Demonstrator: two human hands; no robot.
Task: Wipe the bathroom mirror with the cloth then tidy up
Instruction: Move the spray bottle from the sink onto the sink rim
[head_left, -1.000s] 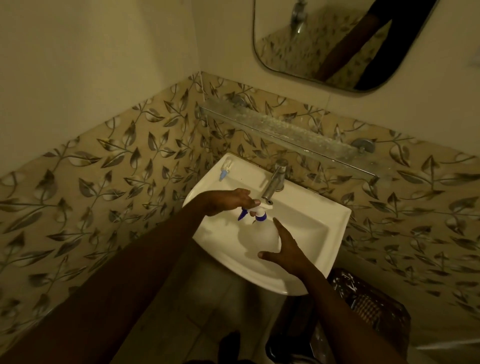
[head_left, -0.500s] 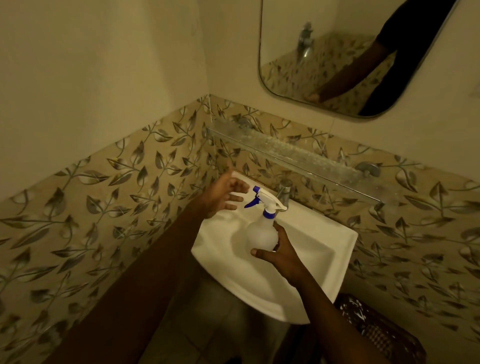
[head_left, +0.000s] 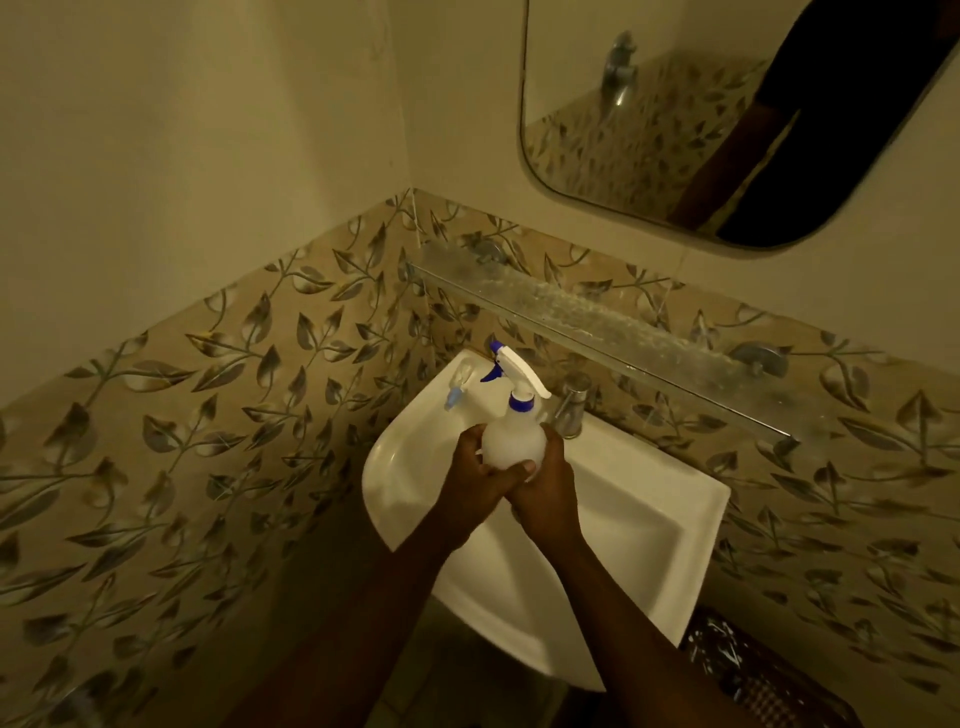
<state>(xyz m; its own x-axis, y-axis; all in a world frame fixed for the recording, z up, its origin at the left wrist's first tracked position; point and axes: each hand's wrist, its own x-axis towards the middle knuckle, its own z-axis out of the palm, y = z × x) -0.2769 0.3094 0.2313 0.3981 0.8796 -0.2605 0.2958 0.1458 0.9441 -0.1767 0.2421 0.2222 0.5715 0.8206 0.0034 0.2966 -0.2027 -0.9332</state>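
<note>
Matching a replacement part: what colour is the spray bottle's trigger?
Blue trigger on a white spray bottle, seen in the head view.

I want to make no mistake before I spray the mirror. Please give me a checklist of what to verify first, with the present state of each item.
1. Grip on the spray bottle: ok, the left hand and right hand both hold its body over the sink.
2. Nozzle toward the mirror: not ok, it points left, away from it.
3. Finger on the trigger: not ok, both hands are below it.
4. Cloth ready: cannot tell, none in view.
5. Liquid in the bottle: cannot tell.
</note>
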